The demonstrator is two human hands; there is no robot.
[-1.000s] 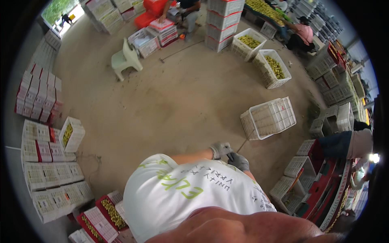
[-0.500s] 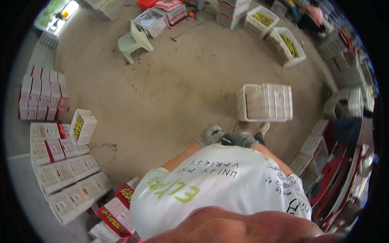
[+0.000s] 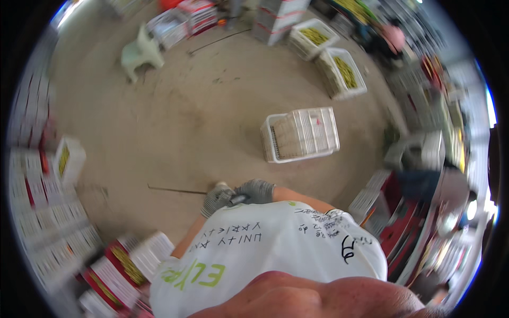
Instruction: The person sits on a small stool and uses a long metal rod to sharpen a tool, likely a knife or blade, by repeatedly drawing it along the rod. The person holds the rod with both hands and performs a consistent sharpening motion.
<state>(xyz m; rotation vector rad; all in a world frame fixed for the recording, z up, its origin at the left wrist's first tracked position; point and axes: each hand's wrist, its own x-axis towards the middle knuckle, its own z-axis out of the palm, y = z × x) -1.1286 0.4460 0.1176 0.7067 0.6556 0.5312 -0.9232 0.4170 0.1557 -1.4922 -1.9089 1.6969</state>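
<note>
- Head view looks straight down the person's chest: both gloved hands meet just in front of the white shirt (image 3: 275,249), low in the frame.
- Left hand (image 3: 216,199) and right hand (image 3: 256,191) touch each other, and between them sits a small dark tool (image 3: 237,199); blur hides what kind it is.
- Fingers of both hands curl in close around that tool. Which hand really carries it I cannot tell.
- Judged step: the person is walking with the tool across the floor (image 3: 175,122), nothing being worked on yet.
- Nearest thing ahead is a white crate (image 3: 301,133), lying on the floor well apart from the hands, its open side toward the left.
- Two more crates with yellow-green fruit (image 3: 339,66) stand farther off toward the floor's far right edge; stacked boxes (image 3: 42,212) line its left edge, and a pale chair (image 3: 139,53) stands at the far left.
- Any next move toward the crate calls for closing that gap first and freeing one hand from the tool.
</note>
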